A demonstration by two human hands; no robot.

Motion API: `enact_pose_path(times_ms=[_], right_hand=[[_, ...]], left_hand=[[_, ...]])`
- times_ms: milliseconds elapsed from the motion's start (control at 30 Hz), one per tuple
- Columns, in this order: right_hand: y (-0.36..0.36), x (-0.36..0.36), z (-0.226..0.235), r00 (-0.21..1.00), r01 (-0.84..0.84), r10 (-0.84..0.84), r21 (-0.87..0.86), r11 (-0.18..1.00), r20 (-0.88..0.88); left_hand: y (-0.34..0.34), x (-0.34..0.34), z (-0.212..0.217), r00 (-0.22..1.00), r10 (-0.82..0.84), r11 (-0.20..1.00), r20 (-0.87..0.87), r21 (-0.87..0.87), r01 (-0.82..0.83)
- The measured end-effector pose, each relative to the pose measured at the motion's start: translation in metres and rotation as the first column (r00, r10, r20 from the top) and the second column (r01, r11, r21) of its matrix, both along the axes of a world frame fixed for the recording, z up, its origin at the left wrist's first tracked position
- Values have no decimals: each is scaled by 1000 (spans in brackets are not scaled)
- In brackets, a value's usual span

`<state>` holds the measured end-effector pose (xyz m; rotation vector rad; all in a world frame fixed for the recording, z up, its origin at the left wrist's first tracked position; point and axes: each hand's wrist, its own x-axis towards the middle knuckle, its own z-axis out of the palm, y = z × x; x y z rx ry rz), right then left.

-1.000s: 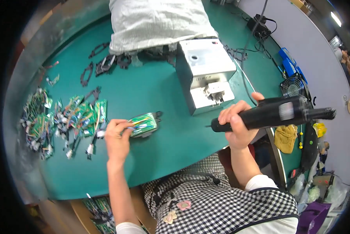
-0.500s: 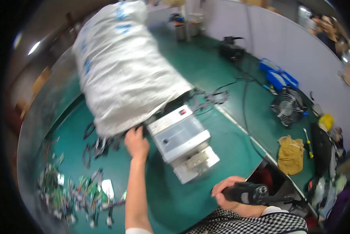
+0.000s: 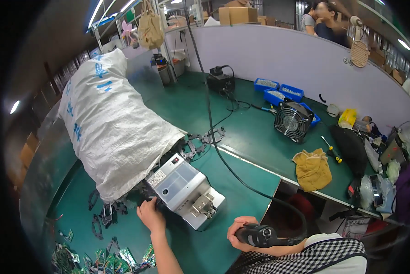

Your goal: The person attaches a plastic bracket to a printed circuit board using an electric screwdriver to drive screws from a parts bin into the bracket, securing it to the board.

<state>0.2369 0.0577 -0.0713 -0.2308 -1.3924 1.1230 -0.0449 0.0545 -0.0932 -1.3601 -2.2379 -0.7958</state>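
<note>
A black corded electric screwdriver is wrapped in the fingers of my right hand, above the bench's near edge. My left hand reaches to the mouth of a white woven sack, beside a silver screw feeder. Its fingers are curled at dark parts there; what they hold, if anything, is hidden. Black plastic frames lie left of that hand, and more black frames stick out beyond the feeder.
Green circuit boards with wires lie at the lower left. To the right are a metal-grilled fan, blue trays, an ochre cloth and a yellow-black screwdriver. The cord crosses the bench. Two people stand beyond the partition.
The whole view has swung up and to the right, so bench things appear shifted left. My left hand remains by the sack's mouth and the feeder; my right still grips the electric screwdriver.
</note>
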Motion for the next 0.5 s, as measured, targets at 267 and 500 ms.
enact_pose_path(times_ms=[267, 500], right_hand=[[-14, 4, 5, 981, 124, -132, 63, 990, 142], [-26, -7, 12, 969, 225, -218, -45, 973, 113]], left_hand=[[-77, 72, 42, 728, -321, 820, 606, 563, -106], [-119, 136, 18, 411, -372, 749, 832, 531, -397]])
